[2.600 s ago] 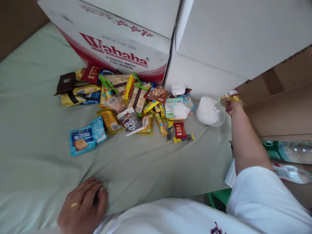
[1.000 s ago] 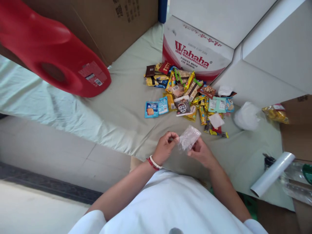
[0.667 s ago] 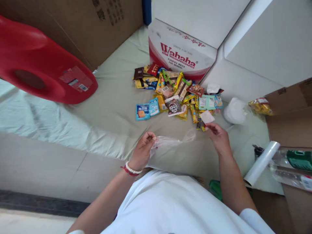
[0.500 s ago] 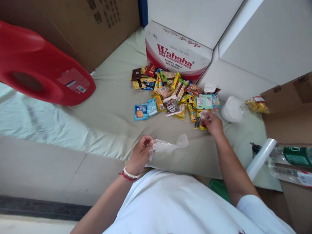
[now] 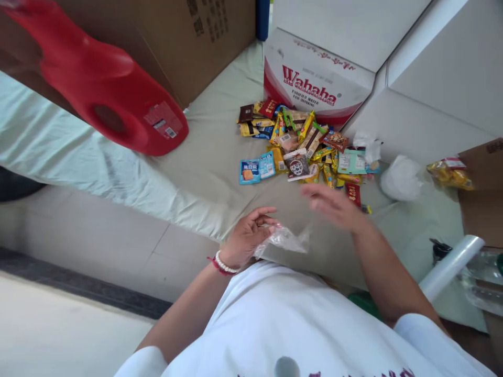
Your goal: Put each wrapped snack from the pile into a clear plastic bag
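My left hand (image 5: 253, 235), with a white beaded bracelet at the wrist, pinches a crumpled clear plastic bag (image 5: 288, 241) between thumb and fingers near the cloth's front edge. To its right my right hand (image 5: 334, 207) hovers over the cloth, somewhat blurred, its fingers stretched out and nothing visible in them. Just beyond it lies a pile of wrapped snacks, among them a blue snack packet (image 5: 250, 172), a black-and-white round-printed packet (image 5: 297, 165), a red packet (image 5: 352, 193) and a pale green packet (image 5: 352, 162).
Behind the snacks stands a white and red water carton (image 5: 318, 78). A red jug (image 5: 129, 99) is at the left by a brown cardboard box (image 5: 165, 42). On the right are white plastic bags (image 5: 401, 178), a yellow snack bag (image 5: 450, 173), a plastic roll (image 5: 451, 264) and clear bottles.
My right hand has left the snack pile's right side and come left; the small clear wrapper it pinched is out of its fingers. The bag in my left hand is more bunched. The view has shifted.
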`<state>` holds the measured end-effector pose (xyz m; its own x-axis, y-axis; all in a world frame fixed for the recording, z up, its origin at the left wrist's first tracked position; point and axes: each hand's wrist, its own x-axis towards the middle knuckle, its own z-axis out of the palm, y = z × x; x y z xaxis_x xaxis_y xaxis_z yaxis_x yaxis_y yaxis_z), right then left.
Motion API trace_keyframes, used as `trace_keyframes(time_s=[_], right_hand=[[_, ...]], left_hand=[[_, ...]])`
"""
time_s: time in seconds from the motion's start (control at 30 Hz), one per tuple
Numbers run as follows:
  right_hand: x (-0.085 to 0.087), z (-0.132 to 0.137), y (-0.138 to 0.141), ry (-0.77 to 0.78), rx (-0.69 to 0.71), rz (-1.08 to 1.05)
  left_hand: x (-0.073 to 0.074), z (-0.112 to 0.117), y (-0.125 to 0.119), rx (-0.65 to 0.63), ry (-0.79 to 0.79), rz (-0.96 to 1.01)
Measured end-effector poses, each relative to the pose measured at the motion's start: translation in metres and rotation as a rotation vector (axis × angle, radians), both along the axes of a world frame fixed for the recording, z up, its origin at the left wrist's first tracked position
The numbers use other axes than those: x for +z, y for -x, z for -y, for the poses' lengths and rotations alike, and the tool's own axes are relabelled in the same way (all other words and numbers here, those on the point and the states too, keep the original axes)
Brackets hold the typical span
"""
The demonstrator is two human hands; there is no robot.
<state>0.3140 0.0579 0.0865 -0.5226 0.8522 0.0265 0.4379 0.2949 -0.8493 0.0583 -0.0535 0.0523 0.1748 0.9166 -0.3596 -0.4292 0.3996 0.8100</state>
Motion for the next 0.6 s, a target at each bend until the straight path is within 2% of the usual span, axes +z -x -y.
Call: trace_keyframes(time_s=[0.03,0.07,0.1,0.2,0.27,0.37,0.43,0.5,0.6], right_hand=[[-0.005,0.020,0.017,0.163,0.123,-0.081],[-0.012,0.037,0.031,0.309,0.174,-0.149],[-0.019,0.049,0.042,0.444,0.167,-0.210],[-0.036,0.067,0.055,0.666,-0.138,-0.416],[-0.042,0.069,0.056,0.736,-0.339,-0.534],[-0.043,0.072,0.057,0.786,-0.441,-0.569],[-0.041,0.074,0.056,0.719,-0.446,-0.539],[-0.040,0.074,0.051,0.599,-0.476,-0.519],[-0.040,0.069,0.039,0.483,-0.547,-0.534]], left_hand=[[0.002,-0.004,-0.001,-0.003,-0.005,0.017],[0.003,-0.008,-0.001,0.014,0.005,0.037],[0.003,-0.013,0.000,0.049,0.030,0.064],[-0.005,-0.025,0.007,0.193,0.141,0.222],[-0.013,-0.028,0.006,0.209,0.186,0.317],[-0.025,-0.024,-0.009,0.084,0.191,0.292],[-0.029,-0.020,-0.023,0.049,0.154,0.209],[-0.029,-0.018,-0.032,0.100,0.106,0.175],[-0.026,-0.020,-0.032,0.154,0.096,0.262]])
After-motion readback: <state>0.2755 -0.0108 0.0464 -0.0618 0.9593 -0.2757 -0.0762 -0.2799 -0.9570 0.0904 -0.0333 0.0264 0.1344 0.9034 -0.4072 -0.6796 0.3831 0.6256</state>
